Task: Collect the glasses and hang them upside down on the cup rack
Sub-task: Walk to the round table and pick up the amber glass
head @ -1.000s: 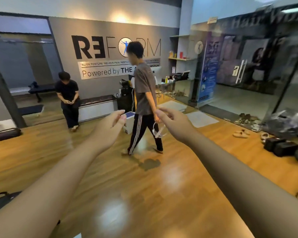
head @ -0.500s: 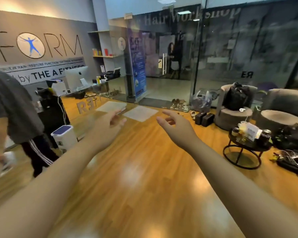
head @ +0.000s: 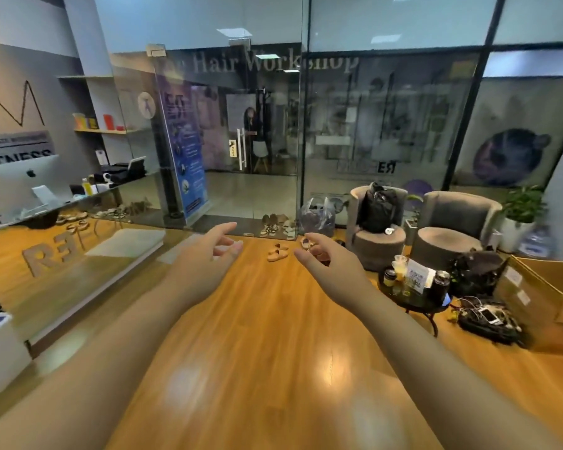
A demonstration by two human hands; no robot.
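My left hand (head: 205,258) and my right hand (head: 329,264) are both stretched out in front of me over the wooden floor, fingers apart and holding nothing. A small round black side table (head: 413,303) at the right carries a clear plastic cup with a yellow drink (head: 399,266), a small jar (head: 389,277), a dark can (head: 441,280) and a white card. No cup rack is in view. The drinking glasses on the table are too small to tell apart.
Two grey armchairs (head: 455,222) stand behind the side table, one with a black backpack (head: 377,206). A cardboard box (head: 540,300) and tangled cables (head: 488,319) lie at the right. Sandals (head: 277,253) sit by the glass door. A glass counter (head: 62,254) runs along the left.
The view has swung right: the walking person has left the frame and the armchairs and side table have come nearer the middle. Both hands stay raised and empty.
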